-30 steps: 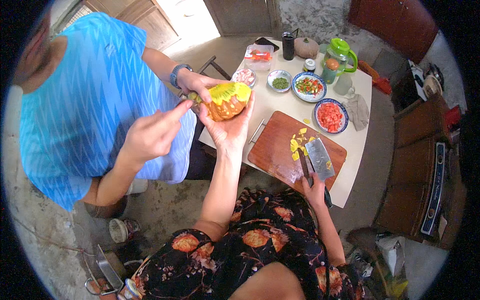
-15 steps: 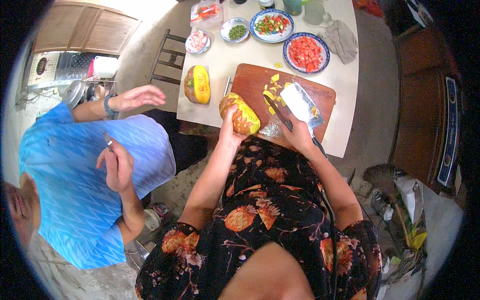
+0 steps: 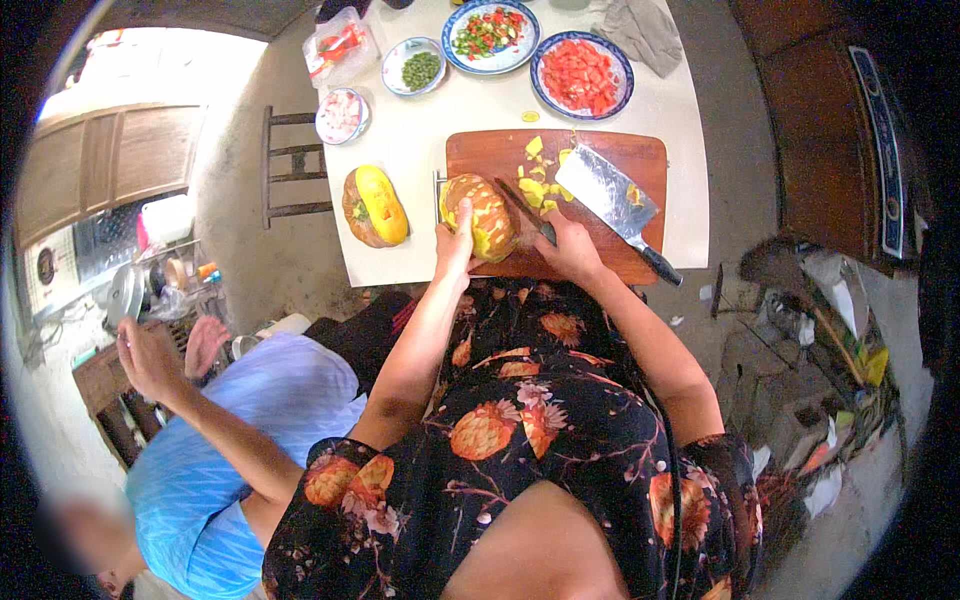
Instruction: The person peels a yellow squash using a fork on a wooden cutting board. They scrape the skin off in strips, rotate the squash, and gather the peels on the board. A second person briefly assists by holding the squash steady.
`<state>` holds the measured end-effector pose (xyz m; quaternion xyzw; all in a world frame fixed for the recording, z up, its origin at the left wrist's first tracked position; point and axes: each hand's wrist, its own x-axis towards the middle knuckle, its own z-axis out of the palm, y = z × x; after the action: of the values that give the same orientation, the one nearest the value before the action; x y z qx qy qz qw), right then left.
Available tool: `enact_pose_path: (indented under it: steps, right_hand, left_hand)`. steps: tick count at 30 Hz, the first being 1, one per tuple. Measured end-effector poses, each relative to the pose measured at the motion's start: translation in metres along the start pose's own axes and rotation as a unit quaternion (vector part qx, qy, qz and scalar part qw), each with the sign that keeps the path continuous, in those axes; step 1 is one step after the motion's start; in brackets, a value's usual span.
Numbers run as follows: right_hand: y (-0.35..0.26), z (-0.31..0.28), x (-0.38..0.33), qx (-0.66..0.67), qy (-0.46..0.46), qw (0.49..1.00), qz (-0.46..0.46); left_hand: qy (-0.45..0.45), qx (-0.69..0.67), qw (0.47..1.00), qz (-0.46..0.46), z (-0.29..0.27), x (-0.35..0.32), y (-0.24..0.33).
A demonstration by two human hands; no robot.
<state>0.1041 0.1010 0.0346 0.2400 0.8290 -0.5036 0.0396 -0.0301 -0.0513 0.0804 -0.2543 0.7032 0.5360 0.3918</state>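
Note:
My left hand (image 3: 457, 245) is closed round a piece of pumpkin (image 3: 490, 215), with its brown, pale-spotted skin facing up and yellow peeled patches along its lower edge. In my right hand (image 3: 570, 247) is a small dark knife (image 3: 522, 208), its tip pointing up and left, close to the pumpkin's right side. Both hands work over the near left part of a reddish-brown cutting board (image 3: 480, 150). Yellow peelings (image 3: 535, 185) lie on the board. Beside them rests a wide-bladed cleaver (image 3: 605, 190), its black handle reaching past the board's right edge.
Another cut pumpkin piece (image 3: 378, 205) sits on the white table (image 3: 420, 125), left of the board. Behind stand plates of diced tomato (image 3: 580, 78), chopped peppers (image 3: 490, 35) and green bits (image 3: 420, 70). A grey cloth (image 3: 645, 35) lies far right. A person in blue (image 3: 215, 480) is at my left.
The pumpkin has been turned, so more unpeeled skin faces up. The knife has come up against its right side. The person at left has turned away, and my view has shifted.

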Motion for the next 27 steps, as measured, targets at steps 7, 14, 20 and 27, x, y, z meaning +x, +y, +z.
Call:
enact_pose_path:
  steps: [7, 14, 20, 27]
  right_hand:
    - [-0.018, 0.018, -0.005, 0.014, 0.044, 0.999, -0.004]
    - [-0.014, 0.024, -0.008, 0.037, 0.100, 0.994, -0.011]
    - [-0.012, 0.020, -0.010, 0.030, 0.097, 0.994, 0.035]
    - [-0.009, 0.019, -0.023, 0.019, 0.051, 0.998, 0.005]
  left_hand:
    - [-0.014, 0.099, 0.972, 0.213, 0.000, 0.033, -0.007]
    - [0.007, 0.184, 0.952, 0.244, 0.010, 0.053, 0.008]
    - [0.034, -0.013, 0.967, 0.252, 0.047, 0.051, 0.008]
    - [0.176, 0.020, 0.943, 0.281, 0.040, 0.042, -0.007]
